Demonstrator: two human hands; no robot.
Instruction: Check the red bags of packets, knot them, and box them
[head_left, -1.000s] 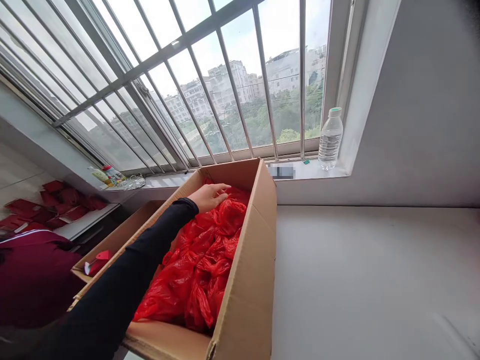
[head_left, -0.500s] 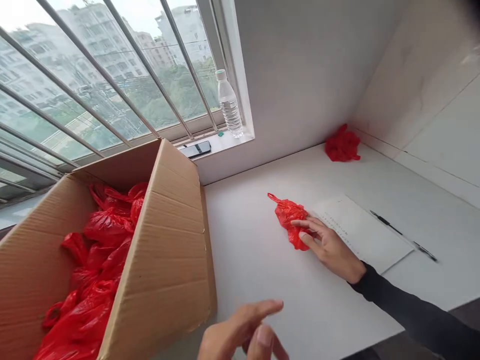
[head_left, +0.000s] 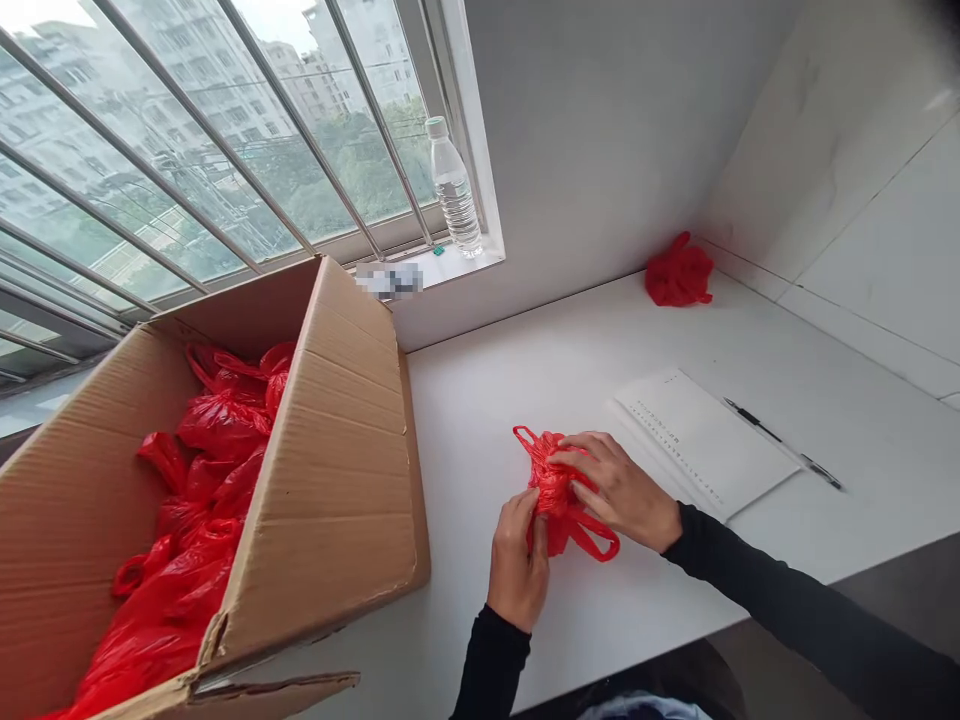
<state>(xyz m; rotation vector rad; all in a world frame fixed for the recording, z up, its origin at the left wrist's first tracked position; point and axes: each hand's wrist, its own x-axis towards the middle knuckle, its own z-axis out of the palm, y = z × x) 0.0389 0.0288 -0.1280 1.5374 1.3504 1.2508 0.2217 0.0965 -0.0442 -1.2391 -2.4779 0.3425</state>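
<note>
A small red plastic bag [head_left: 556,488], tied and bunched, lies on the white counter [head_left: 525,380] in front of me. My left hand [head_left: 517,560] grips its near side with curled fingers. My right hand [head_left: 619,490] lies over its far side, fingers closed on the plastic. One handle loop sticks out toward the window and another curls below my right hand. At left stands an open cardboard box [head_left: 337,440] filled with several more red bags [head_left: 202,470].
A sheet of paper [head_left: 697,440] and a black pen [head_left: 780,455] lie right of my hands. Another red bag [head_left: 679,272] sits in the far corner. A water bottle [head_left: 452,190] stands on the window sill beside the barred window.
My view turned from the box to the counter. The right hand pulled the red bag nearer, and the left hand came up and took hold of it too.
</note>
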